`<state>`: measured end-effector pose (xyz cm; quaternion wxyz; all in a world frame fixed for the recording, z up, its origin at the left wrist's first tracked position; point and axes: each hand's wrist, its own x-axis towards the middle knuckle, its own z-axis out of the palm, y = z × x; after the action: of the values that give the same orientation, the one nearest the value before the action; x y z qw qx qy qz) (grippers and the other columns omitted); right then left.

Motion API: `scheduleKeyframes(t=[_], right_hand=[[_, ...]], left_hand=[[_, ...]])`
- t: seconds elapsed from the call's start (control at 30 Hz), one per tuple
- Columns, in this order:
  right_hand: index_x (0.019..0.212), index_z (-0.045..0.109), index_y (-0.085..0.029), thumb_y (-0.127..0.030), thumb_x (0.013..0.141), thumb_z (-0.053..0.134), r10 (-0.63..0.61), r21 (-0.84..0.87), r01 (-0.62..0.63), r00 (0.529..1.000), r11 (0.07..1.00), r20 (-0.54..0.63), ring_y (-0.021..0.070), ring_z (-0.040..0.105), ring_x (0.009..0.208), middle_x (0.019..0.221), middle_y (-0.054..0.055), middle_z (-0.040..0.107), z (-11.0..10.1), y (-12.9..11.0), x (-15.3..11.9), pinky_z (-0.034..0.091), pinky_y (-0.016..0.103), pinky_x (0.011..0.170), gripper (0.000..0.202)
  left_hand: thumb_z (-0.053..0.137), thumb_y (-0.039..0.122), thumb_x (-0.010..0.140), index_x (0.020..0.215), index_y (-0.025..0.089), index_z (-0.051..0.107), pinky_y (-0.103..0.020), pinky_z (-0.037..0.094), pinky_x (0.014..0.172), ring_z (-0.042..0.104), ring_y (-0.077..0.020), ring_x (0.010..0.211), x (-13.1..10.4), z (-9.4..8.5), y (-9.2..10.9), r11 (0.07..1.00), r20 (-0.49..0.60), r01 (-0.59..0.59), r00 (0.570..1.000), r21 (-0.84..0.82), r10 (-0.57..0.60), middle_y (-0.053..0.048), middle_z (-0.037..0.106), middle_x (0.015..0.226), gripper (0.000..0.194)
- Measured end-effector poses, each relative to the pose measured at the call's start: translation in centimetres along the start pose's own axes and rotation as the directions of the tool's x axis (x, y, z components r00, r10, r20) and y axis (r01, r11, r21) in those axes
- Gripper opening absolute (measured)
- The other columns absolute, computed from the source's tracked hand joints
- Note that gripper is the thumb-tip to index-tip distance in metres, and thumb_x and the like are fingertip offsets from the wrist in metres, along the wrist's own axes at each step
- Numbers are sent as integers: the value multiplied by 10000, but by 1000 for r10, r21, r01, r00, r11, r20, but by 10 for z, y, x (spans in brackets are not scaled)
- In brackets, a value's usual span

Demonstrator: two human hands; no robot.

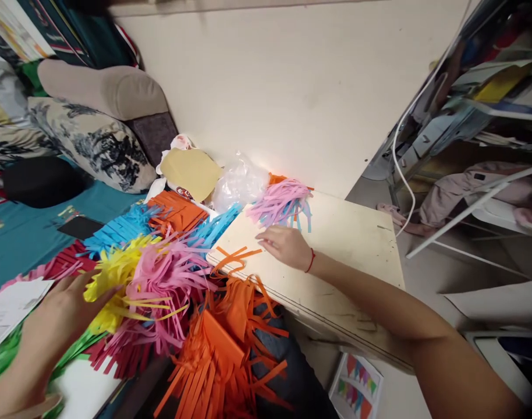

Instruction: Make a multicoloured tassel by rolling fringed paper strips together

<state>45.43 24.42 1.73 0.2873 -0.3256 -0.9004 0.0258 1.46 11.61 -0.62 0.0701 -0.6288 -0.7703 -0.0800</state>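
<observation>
My left hand (67, 305) rests at the left with fingers spread on a yellow fringed paper bundle (117, 276). Beside that bundle lies a pink fringed bundle (167, 279). An orange fringed bundle (224, 343) is draped over my lap. My right hand (287, 247) hovers over the wooden board (348, 233), its fingers bent and close together; whether they hold anything is hidden. Just beyond it sits a pink and light-blue fringed bundle (281, 203). Loose orange strips (237, 256) lie on the board's left corner, near my right fingertips.
Blue fringe (117, 230) and folded orange fringe (178, 212) lie behind the pink bundle. A clear plastic bag (240, 183) leans near the pale panel (266, 87). Cushions (95, 139) are at upper left. A white cable (397, 139) hangs at right by a cluttered rack (484, 198).
</observation>
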Motion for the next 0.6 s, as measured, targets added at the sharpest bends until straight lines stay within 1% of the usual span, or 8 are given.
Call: scheduleKeyframes(t=[0.03, 0.1, 0.13, 0.2, 0.27, 0.37, 0.47, 0.6], right_hand=[[951, 698, -168, -226, 923, 528, -42, 3, 42, 999, 999, 14, 163, 636, 807, 871, 54, 720, -1, -8, -3, 455, 267, 697, 182], [949, 691, -166, -215, 934, 508, -84, 29, 83, 996, 996, 19, 161, 637, 806, 870, 54, 723, -5, -18, -12, 458, 269, 699, 190], [942, 690, -166, -208, 936, 503, -85, 52, 84, 996, 995, 11, 158, 638, 799, 864, 53, 724, -9, -21, -16, 460, 267, 701, 191], [919, 688, -168, -195, 932, 506, -58, 111, 58, 998, 992, -6, 151, 641, 787, 848, 49, 724, -16, -22, -26, 467, 260, 700, 184], [899, 688, -171, -180, 921, 519, -14, 173, 13, 1000, 985, 3, 144, 645, 776, 834, 44, 722, -20, -22, -35, 472, 250, 695, 171], [887, 692, -175, -172, 906, 533, 44, 235, -52, 998, 971, 39, 134, 644, 739, 824, 42, 720, -22, -23, -47, 475, 244, 677, 159], [877, 696, -179, -176, 905, 533, 64, 253, -77, 996, 964, 56, 134, 643, 732, 817, 44, 718, -23, -28, -57, 478, 244, 675, 165], [877, 701, -176, -169, 901, 529, 78, 270, -94, 995, 958, 69, 137, 642, 740, 811, 47, 714, -25, -35, -69, 477, 243, 677, 174]], left_hand=[[286, 623, 845, 1173, 146, 553, -419, 488, 735, 606, -325, 906, -9, -2, 10, 998, -74, 46, 996, 34, -44, -164, 614, 1059, 638], [228, 516, 891, 1193, 164, 542, -410, 484, 714, 586, -336, 961, -32, -4, 26, 986, -236, 143, 964, 85, -119, -151, 604, 1016, 560], [212, 475, 896, 1205, 173, 536, -413, 482, 700, 580, -342, 947, -44, -2, 29, 978, -277, 175, 951, 113, -139, -145, 597, 965, 540], [198, 432, 887, 1269, 178, 493, -437, 481, 703, 565, -354, 882, -67, 8, 23, 975, -251, 138, 964, 177, -90, -135, 572, 876, 545], [207, 431, 872, 1359, 151, 397, -472, 482, 734, 552, -364, 832, -82, 24, 9, 977, -161, 9, 987, 214, 27, -143, 562, 864, 593], [247, 404, 855, 1396, 119, 340, -501, 479, 734, 549, -385, 853, -87, 46, -14, 973, -158, -84, 980, 217, 120, -187, 585, 959, 619], [273, 325, 840, 1290, 175, 483, -485, 481, 774, 561, -364, 890, -79, 59, -30, 969, -207, -161, 958, 188, 200, -173, 615, 977, 519], [254, 267, 826, 1073, 161, 634, -466, 492, 724, 588, -355, 943, -68, 71, -46, 937, -105, -258, 952, 236, 288, -189, 646, 1042, 466]])
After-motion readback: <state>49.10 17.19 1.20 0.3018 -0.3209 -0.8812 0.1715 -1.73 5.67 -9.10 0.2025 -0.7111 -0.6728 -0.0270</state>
